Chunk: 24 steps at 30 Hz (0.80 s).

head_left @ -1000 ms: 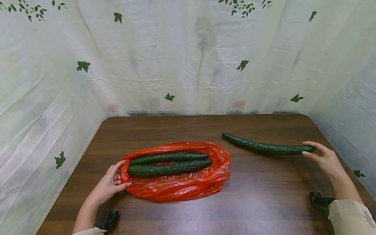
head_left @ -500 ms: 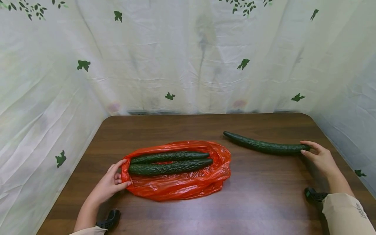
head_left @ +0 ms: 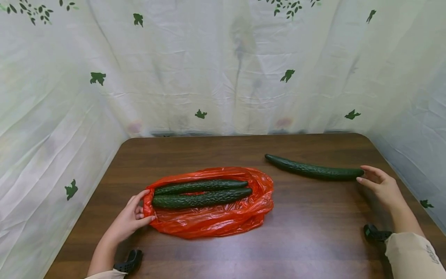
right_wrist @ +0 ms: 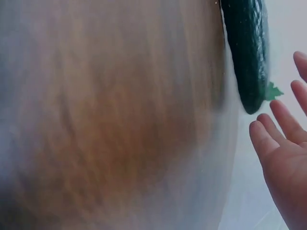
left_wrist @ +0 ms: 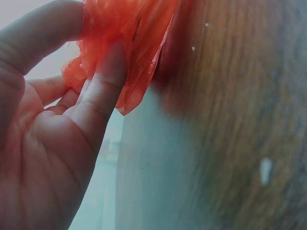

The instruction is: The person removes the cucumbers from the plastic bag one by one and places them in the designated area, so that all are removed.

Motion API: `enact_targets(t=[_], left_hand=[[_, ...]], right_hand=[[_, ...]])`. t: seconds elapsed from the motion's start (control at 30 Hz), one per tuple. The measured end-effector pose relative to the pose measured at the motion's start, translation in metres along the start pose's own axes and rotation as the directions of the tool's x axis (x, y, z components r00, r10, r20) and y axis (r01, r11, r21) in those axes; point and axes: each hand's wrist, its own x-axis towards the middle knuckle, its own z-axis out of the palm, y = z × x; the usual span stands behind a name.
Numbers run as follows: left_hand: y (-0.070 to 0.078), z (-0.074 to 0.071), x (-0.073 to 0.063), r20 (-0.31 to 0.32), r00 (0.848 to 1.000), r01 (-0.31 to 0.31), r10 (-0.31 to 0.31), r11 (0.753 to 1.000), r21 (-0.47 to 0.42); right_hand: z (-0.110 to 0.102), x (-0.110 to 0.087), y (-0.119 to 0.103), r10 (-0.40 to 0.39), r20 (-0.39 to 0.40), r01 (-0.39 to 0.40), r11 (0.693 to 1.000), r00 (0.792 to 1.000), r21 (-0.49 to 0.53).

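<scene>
My left hand (head_left: pixel 127 221) pinches the left end of a red plastic bag (head_left: pixel 223 224); in the left wrist view thumb and fingers close on the thin crumpled film (left_wrist: pixel 139 33). Inside the bag's spread mouth, two dark green cucumbers lie side by side, a rear one (head_left: pixel 200 187) and a front one (head_left: pixel 203 198). A third, long curved cucumber (head_left: pixel 313 170) rests on the table to the right of the bag. Around its right tip, my right hand (head_left: pixel 385 190) is spread, and the right wrist view shows its fingers apart from the tip.
The brown wooden table (head_left: pixel 226 259) has rounded far corners. A pale curtain (head_left: pixel 223 66) with green leaf shapes hangs behind it and along both sides. Black wrist straps sit at the left wrist (head_left: pixel 129 262) and right wrist (head_left: pixel 376 233).
My right hand has moved slightly left with the long cucumber, then its fingers have let go of the tip. The left hand, bag and two cucumbers in it have stayed put.
</scene>
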Motion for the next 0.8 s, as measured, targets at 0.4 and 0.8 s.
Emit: enact_targets(t=[0.4,0.8], left_hand=[[-0.002,0.000,0.001,-0.008,1.000,-0.024,0.024,1.000,0.012],[-0.002,0.001,0.000,-0.016,1.000,-0.027,0.027,0.999,0.023]], right_hand=[[0.004,-0.004,-0.024,-0.077,0.025,0.076,0.997,0.997,0.012],[0.028,0.000,-0.082,-0.323,0.002,0.301,0.884,0.946,0.357]])
